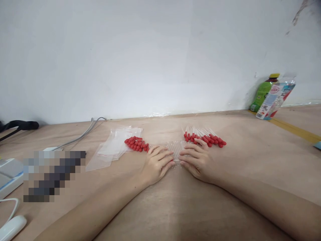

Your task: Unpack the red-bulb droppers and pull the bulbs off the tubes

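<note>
Between my two hands lies a row of thin, clear or whitish sticks (177,149), side by side on the table. My left hand (157,162) is curled over its left end, thumb along the near edge and fingers on top. My right hand (198,160) grips the right end the same way, with one finger raised. A small red spot shows by my left fingertips. Just beyond my left hand is a heap of red-tipped pieces (135,144); their stems are mostly hidden. White sticks with red tips (212,140) lie beyond my right hand, their stems pointing toward the wall.
Clear zip bags (110,147) are spread at the left, partly under the red heap. Farther left are a grey cable (77,138), a blurred-out object (55,175), a white device (11,177) and a white mouse (13,227). Two bottles (265,92) (276,100) stand at the back right.
</note>
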`<state>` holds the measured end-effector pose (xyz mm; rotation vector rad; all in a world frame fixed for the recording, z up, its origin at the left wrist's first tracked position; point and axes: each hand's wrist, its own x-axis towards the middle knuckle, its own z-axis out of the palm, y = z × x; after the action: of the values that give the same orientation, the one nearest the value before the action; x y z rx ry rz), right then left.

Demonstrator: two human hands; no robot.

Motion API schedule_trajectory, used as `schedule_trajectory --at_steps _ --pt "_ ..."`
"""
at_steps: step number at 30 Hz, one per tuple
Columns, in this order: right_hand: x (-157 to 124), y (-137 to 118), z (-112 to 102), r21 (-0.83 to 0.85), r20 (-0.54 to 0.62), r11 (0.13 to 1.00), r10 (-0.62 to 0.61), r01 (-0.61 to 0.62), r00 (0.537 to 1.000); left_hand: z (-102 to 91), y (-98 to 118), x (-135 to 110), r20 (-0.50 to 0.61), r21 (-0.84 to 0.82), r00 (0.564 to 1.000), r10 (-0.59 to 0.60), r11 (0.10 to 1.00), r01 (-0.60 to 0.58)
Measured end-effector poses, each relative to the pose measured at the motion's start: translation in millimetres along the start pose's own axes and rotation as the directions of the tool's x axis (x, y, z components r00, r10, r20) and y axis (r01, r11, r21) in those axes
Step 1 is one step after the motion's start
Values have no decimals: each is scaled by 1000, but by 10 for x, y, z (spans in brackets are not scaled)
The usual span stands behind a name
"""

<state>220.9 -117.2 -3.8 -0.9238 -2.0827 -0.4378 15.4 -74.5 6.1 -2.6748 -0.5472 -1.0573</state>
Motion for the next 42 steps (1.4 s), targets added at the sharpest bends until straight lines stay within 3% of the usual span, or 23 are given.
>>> schedule_trajectory --at_steps 4,8,17,29,31,34,37,40,42 --pt "-5 4 13 -3 78 1000 -29 29 997 13 3 -13 -33 -25 999 7 1000 -8" --pt "-16 15 30 86 100 993 -86 78 991 -26 28 0 8 -8 1000 23 1000 -23" --pt "-62 43 32 139 56 976 -175 166 983 -75 78 14 115 20 992 47 999 -49" --pt "-197 134 18 109 -11 968 -227 227 974 -118 27 -16 101 -1 991 87 996 -88" --pt "-244 197 -50 101 -24 980 -169 170 985 -145 -33 -68 59 24 997 40 999 -41" --pt "-313 305 -170 20 -40 1000 18 -17 999 -203 -136 -121 -11 70 998 -66 995 67" --pt "-347 357 -229 -136 -52 971 193 -199 980 -260 -260 -70 -41 42 984 -171 984 173" --pt "-332 340 -217 -234 -92 926 282 -296 955 -320 -485 74 20 4 922 -387 922 387" --pt "-308 313 -200 -247 -100 913 311 -326 945 -359 -699 186 186 10 844 -503 860 511"
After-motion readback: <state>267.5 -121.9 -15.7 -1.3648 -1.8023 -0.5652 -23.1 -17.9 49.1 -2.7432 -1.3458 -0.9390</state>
